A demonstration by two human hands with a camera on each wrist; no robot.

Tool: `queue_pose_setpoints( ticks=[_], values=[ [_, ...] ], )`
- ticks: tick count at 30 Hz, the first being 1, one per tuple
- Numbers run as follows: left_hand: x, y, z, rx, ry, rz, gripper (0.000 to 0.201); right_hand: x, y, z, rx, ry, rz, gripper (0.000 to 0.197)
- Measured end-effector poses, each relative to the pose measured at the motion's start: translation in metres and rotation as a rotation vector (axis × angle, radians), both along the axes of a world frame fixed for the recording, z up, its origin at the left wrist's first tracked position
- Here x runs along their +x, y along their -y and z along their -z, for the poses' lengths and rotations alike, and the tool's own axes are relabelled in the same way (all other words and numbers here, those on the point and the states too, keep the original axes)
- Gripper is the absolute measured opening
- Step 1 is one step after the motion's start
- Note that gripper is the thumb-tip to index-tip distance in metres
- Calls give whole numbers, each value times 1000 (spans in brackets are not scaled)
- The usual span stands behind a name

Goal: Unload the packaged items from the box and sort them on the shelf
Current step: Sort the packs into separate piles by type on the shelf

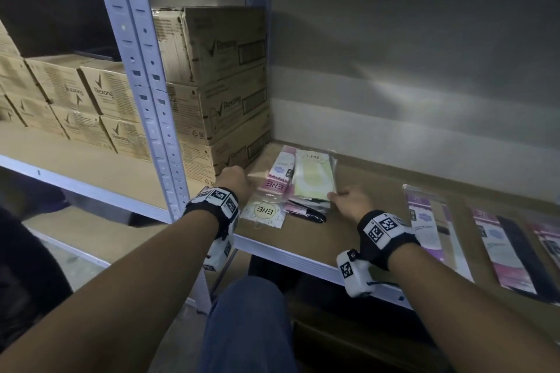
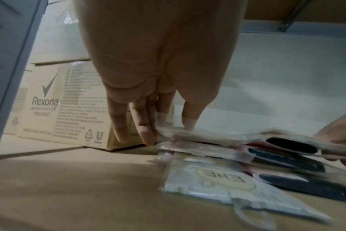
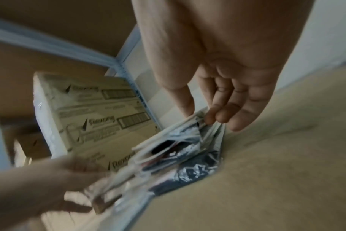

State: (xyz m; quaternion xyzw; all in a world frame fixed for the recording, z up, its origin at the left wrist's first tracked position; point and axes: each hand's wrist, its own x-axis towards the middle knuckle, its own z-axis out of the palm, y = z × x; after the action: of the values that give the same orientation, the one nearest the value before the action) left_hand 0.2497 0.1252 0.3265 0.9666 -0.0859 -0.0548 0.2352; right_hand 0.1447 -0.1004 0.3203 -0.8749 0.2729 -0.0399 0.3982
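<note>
A stack of clear-wrapped ENE packs [image 1: 312, 179] [image 2: 217, 150] [image 3: 178, 148] lies on the brown shelf board [image 1: 348, 239], with a pale green pack on top. My left hand [image 1: 235, 180] [image 2: 164, 131] has straight fingers against the stack's left edge. My right hand [image 1: 345, 198] [image 3: 199, 115] pinches the near right corner of the top packs between thumb and curled fingers. The top pack sits slightly raised between the two hands. A flat pack with a round ENE label [image 1: 265, 212] [image 2: 217, 176] lies in front of the stack.
Stacked Rexona cartons [image 1: 224, 94] stand just left of the stack, and more fill the left bay [image 1: 75, 100] past the grey upright [image 1: 145, 85]. Long pink and black packs [image 1: 430, 221] [image 1: 500, 245] lie in a row on the right. A brown box [image 1: 363, 339] sits in the dark below.
</note>
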Motion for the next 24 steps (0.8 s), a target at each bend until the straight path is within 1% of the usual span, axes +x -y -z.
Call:
queue_pose_setpoints(
  ticks=[4, 8, 11, 13, 16, 19, 22, 24],
  values=[
    [1, 0, -6, -28, -43, -57, 38, 0, 9, -3, 92, -8, 18, 29],
    [2, -2, -15, -88, -47, -90, 33, -3, 16, -7, 249, 13, 65, 28],
    [0, -3, -22, -196, -71, -124, 27, -7, 18, -11, 467, 64, 129, 24],
    [0, -4, -28, -291, -85, -150, 23, -11, 20, -12, 648, 123, 168, 29],
    [0, -3, -34, -399, -82, -177, 23, -20, 23, -19, 862, 220, 202, 31],
    [-5, 0, -38, -495, -46, -212, 25, -30, 26, -26, 935, 286, 188, 29],
    [-9, 10, -43, -616, -29, -229, 22, -40, 33, -30, 931, 354, 187, 23],
    [-9, 16, -44, -724, -74, -230, 16, -47, 41, -32, 928, 411, 214, 29]
  ],
)
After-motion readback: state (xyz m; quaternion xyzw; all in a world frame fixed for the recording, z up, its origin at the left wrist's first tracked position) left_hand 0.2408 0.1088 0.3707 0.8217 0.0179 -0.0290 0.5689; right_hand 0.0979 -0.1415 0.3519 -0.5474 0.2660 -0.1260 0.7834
